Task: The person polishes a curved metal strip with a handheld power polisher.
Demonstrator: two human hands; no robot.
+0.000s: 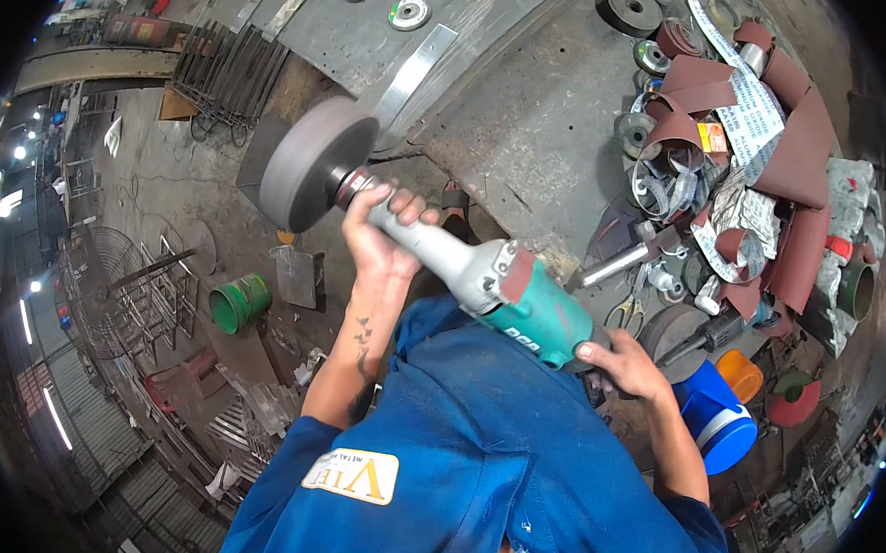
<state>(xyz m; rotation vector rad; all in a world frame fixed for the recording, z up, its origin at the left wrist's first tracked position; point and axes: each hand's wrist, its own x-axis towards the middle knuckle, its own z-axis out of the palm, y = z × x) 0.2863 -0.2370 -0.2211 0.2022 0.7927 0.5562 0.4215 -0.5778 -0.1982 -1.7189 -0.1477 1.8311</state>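
Note:
Across my body I hold a long straight grinder [551, 317] with a teal motor housing and a grey metal neck. A wide grey-brown abrasive wheel [303, 169] is fitted at its far left end; its surface looks smooth or smeared. My left hand [385, 231] wraps round the neck just behind the wheel. At the rear end of the housing, my right hand [621, 363] grips with the thumb on top; some of its fingers are hidden beneath. Behind the wheel, a flat bright metal bar [416, 72] lies on the workbench [531, 131], apart from the wheel.
Sanding belts and brown abrasive sheets [796, 145] are heaped on the bench's right, near scissors [625, 314] and another power tool [710, 336]. A blue container [721, 421] is by my right forearm. A green bucket [241, 303] and a wire fan guard [113, 269] stand to the left.

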